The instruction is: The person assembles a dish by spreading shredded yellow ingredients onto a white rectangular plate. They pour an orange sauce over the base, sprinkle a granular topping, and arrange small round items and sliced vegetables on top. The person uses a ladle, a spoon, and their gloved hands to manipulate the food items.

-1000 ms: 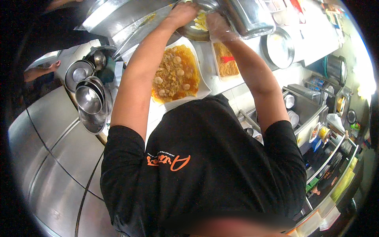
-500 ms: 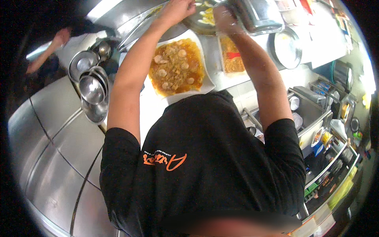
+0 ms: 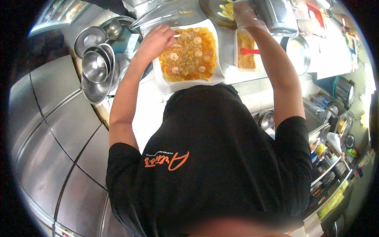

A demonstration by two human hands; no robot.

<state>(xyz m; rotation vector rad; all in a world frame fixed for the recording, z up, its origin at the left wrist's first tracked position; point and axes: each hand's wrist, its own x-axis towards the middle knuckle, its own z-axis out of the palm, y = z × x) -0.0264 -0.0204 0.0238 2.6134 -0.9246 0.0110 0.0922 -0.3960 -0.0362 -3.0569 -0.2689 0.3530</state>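
A square white plate (image 3: 220, 73) holds noodles in orange sauce (image 3: 187, 55), topped with several pale round shrimp-like pieces and brown crumbs. Over its upper left edge, my left hand (image 3: 157, 42) is closed, with a thin white piece, apparently an egg slice (image 3: 176, 36), at its fingertips. My right hand (image 3: 245, 15), seemingly in a clear plastic glove, is beside a dark round tray (image 3: 213, 14) of white-and-yellow boiled egg slices (image 3: 226, 11); its fingers are blurred and partly hidden. Below that hand is a container of brown crumbs (image 3: 246, 61) with a red spoon (image 3: 250, 51).
Steel bowls and a ladle (image 3: 95, 66) are stacked at left, by a steel-fronted cabinet (image 3: 47, 118). A clear plastic container (image 3: 278, 19) and a round metal pan (image 3: 298, 55) stand at right. Tongs (image 3: 152, 17) lie behind the plate. Shelves (image 3: 327, 166) stand lower right.
My left hand has come down and left, from the egg tray to the noodle plate, with a white piece. My right hand stays by the tray. The view has shifted.
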